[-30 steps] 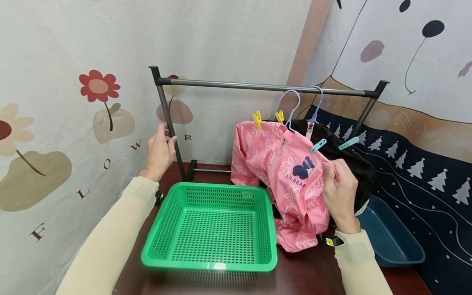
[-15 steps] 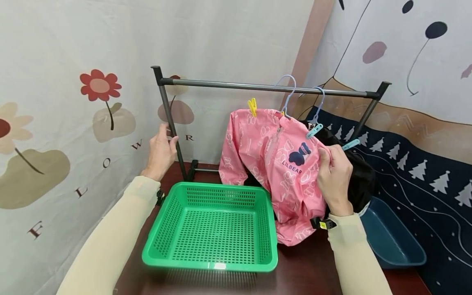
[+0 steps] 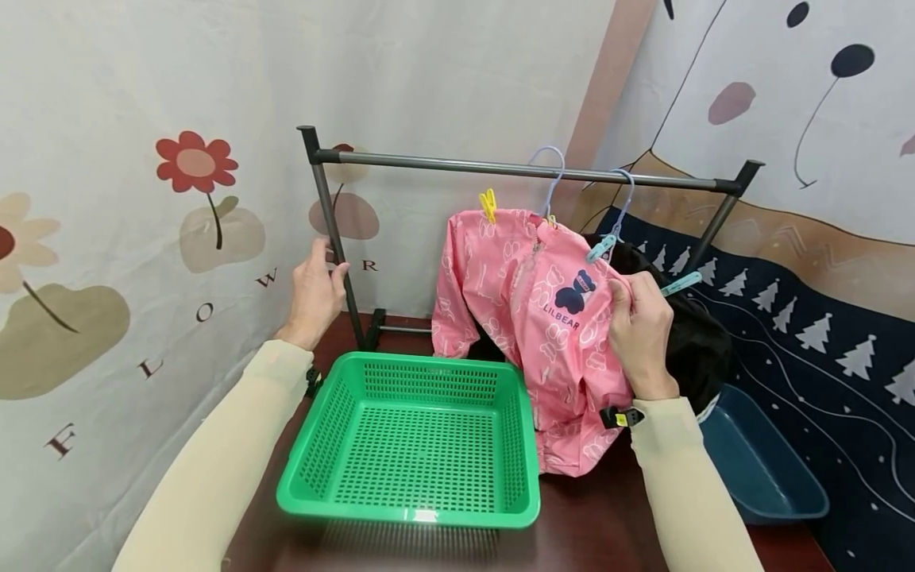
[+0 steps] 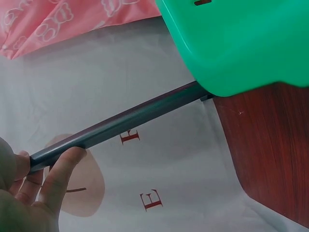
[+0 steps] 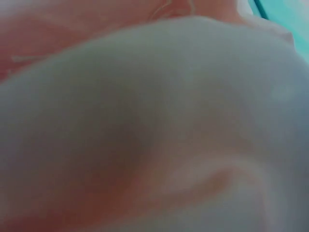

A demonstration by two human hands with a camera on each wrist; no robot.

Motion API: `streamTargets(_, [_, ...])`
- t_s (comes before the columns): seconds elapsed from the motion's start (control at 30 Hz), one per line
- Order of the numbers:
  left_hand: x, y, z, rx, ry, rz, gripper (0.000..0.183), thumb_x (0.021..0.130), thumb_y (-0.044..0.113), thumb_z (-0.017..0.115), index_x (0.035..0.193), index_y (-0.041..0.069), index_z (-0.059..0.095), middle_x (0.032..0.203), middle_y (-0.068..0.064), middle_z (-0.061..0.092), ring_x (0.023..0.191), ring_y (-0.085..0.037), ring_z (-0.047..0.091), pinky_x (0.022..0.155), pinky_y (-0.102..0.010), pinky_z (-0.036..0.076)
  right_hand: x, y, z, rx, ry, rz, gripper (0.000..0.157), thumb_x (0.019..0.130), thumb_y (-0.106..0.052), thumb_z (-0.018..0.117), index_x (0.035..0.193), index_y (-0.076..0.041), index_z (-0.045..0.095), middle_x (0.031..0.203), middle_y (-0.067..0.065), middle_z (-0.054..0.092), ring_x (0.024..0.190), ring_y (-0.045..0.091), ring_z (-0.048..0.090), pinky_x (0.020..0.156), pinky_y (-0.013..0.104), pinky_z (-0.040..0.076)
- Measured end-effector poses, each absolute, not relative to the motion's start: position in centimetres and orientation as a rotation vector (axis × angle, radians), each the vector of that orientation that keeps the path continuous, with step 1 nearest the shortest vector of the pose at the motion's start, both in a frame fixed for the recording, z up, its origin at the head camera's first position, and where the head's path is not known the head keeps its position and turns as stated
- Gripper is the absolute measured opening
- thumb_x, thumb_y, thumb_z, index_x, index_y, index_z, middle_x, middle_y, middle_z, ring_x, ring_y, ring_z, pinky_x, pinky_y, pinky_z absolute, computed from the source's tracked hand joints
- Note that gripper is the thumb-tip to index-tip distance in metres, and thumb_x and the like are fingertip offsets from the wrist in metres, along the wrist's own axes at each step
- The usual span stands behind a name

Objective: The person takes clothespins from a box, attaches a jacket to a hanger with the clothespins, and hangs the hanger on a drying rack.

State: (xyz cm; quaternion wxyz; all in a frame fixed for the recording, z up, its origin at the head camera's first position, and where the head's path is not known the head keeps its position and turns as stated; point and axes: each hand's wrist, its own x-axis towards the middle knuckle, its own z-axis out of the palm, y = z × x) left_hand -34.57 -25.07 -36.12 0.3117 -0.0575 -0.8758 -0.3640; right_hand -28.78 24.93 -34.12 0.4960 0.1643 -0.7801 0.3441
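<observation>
My left hand point(image 3: 314, 290) grips the left upright of a grey metal clothes rack point(image 3: 443, 164); in the left wrist view its thumb and fingers point(image 4: 63, 176) lie on either side of the post. With curled fingers my right hand point(image 3: 643, 330) pinches the shoulder of a pink jacket point(image 3: 529, 294) printed with a bear. The jacket sits on a pale blue hanger point(image 3: 552, 191), whose hook rises above the rack's rail. Yellow clothespins point(image 3: 488, 205) and a light blue clothespin point(image 3: 602, 248) clip it. The right wrist view is mostly blurred.
Behind the pink jacket hangs a black garment point(image 3: 704, 338) on another hanger point(image 3: 625, 202), with a blue clothespin point(image 3: 681, 284). A green perforated basket point(image 3: 407, 520) stands in front on the dark red table point(image 3: 572, 540). A dark blue basin point(image 3: 758, 469) is at right.
My right hand has lifted the pink jacket up and to the left, and its hanger hook has risen from in front of the rail to above it. The left hand stays on the post.
</observation>
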Motion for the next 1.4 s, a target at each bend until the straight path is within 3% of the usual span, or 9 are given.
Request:
streamTargets(0.23, [-34.6,-24.7,-36.3,-0.154,-2.304,-0.961,0.037,0.121,0.010,0.062,0.155,0.000,0.050,0.140,-0.031,0.072,0.126,-0.053,0.077,0.100,-0.070,0.066,-29.1,25.5,-36.0,0.405,-1.885,0.834,0.031,0.116,-0.016,0.071,0.102,0.012,0.070,0.099,0.031,0.068,0.085,0.041,0.064,0.084,0.018,0.040])
streamTargets(0.33, [-34.7,-24.7,-36.4,-0.159,-2.297,-0.961,0.037,0.121,0.009,0.063,0.154,0.001,0.051,0.139,-0.030,0.072,0.124,-0.053,0.078,0.099,-0.069,0.066,-29.0,25.8,-36.6,0.401,-1.906,0.836,0.028,0.116,-0.013,0.071,0.103,0.012,0.071,0.100,0.030,0.068,0.087,0.040,0.065,0.085,0.019,0.041])
streamTargets(0.7, [-34.8,-24.9,-36.6,-0.156,-2.283,-0.981,0.038,0.121,0.012,0.062,0.156,0.001,0.051,0.140,-0.030,0.073,0.120,-0.051,0.079,0.097,-0.069,0.067,-28.8,26.1,-37.3,0.380,-1.968,0.878,0.024,0.117,-0.014,0.070,0.111,0.010,0.074,0.104,0.027,0.071,0.091,0.001,0.053,0.084,0.011,0.040])
streamTargets(1.03, [-34.8,-25.0,-36.7,-0.147,-2.276,-0.991,0.037,0.121,0.011,0.063,0.155,0.001,0.052,0.140,-0.029,0.073,0.115,-0.051,0.079,0.096,-0.068,0.067,-28.2,26.4,-37.9,0.361,-1.979,0.916,0.023,0.118,-0.012,0.067,0.122,0.010,0.073,0.111,0.029,0.074,0.096,-0.007,0.050,0.085,0.017,0.040])
streamTargets(1.2, [-34.9,-25.1,-36.9,-0.135,-2.279,-0.991,0.038,0.121,0.011,0.063,0.155,0.002,0.052,0.141,-0.030,0.073,0.118,-0.052,0.079,0.097,-0.068,0.068,-27.9,26.6,-38.1,0.361,-2.002,0.920,0.025,0.119,-0.014,0.067,0.125,0.010,0.073,0.110,0.029,0.073,0.094,-0.005,0.050,0.085,0.017,0.039])
streamTargets(1.4, [-34.8,-25.0,-36.9,-0.131,-2.288,-0.985,0.038,0.121,0.012,0.063,0.156,0.001,0.051,0.142,-0.030,0.072,0.125,-0.052,0.078,0.101,-0.069,0.067,-27.6,26.7,-38.3,0.347,-2.031,0.915,0.032,0.122,-0.021,0.063,0.129,0.009,0.071,0.107,0.027,0.070,0.091,0.015,0.054,0.084,0.013,0.038])
